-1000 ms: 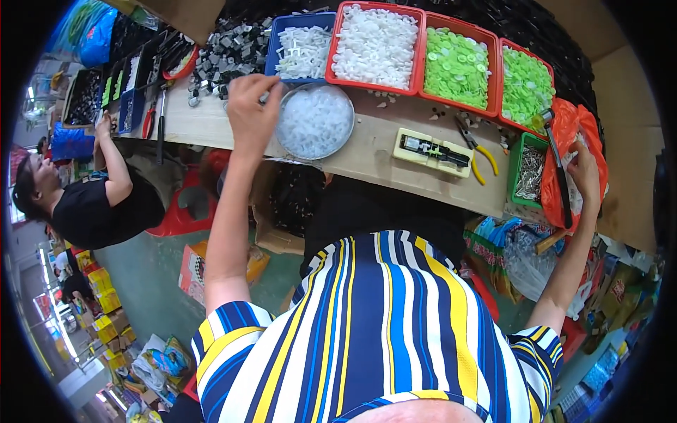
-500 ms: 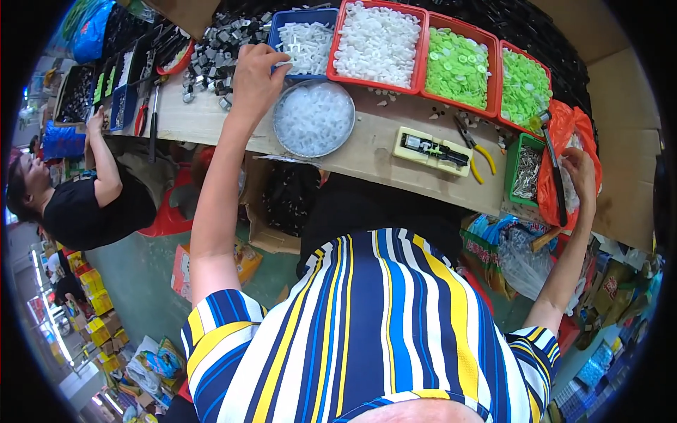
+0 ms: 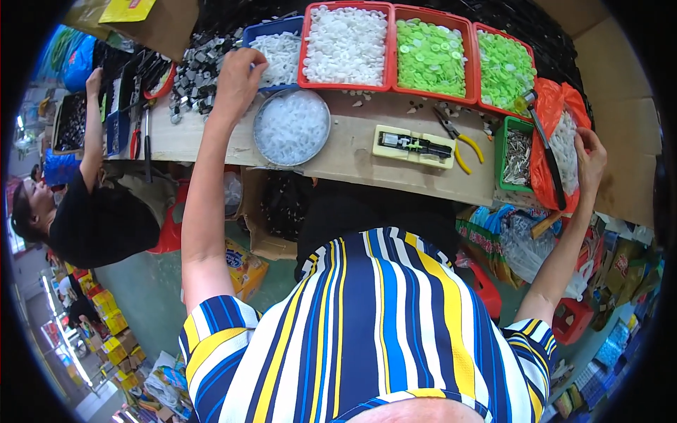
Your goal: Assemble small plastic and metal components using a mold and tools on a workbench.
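Note:
At the near left corner of a blue bin [image 3: 278,51] of small white plastic parts is my left hand [image 3: 238,79]. Its thumb and fingertips are pinched together; whatever is between them is too small to make out. A round metal dish [image 3: 291,127] of translucent white pieces sits just below that hand. My right hand [image 3: 592,161] is at the right edge of an orange-red plastic bag [image 3: 546,151] holding white pieces. Its fingers are bent together, and what they hold is not visible. A black-handled hammer [image 3: 544,144] leans across the bag.
Red bins hold white parts [image 3: 345,46] and green discs [image 3: 431,56]. A cream fixture [image 3: 414,146], yellow-handled pliers [image 3: 460,141] and a green box of metal pins [image 3: 517,156] lie on the bench. Dark metal parts [image 3: 201,74] are heaped left. A co-worker [image 3: 99,218] sits at far left.
The whole view has shifted, with the bench appearing farther left. My right hand has drawn back from inside the bag to its edge. My left hand stays by the blue bin. The co-worker's arm has risen.

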A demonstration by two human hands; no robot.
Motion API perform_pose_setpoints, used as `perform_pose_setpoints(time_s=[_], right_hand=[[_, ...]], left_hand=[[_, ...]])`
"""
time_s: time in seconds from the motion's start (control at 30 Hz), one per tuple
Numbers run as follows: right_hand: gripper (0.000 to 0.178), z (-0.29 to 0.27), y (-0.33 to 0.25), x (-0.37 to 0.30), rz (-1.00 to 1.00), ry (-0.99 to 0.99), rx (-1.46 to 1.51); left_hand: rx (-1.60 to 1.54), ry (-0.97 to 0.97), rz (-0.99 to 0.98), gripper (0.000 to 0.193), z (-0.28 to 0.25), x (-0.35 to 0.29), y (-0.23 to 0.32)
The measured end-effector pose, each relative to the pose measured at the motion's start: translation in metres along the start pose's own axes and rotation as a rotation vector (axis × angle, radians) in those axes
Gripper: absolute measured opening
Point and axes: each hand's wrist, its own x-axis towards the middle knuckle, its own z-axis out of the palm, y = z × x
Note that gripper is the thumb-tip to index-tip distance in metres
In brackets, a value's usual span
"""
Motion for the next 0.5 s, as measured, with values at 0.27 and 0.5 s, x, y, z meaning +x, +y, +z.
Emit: perform_pose_setpoints(time_s=[0.27, 0.5], right_hand=[[0.011, 0.029, -0.147, -0.031, -0.179, -0.114, 0.182], [0.013, 0.085, -0.191, -0.051, -0.446, -0.421, 0.099]], left_hand=[[-0.031, 0.091, -0.017, 0.011, -0.003, 0.006, 0.012], [-0.513, 0.118, -0.26, 0.015, 0.003, 0.005, 0.016]])
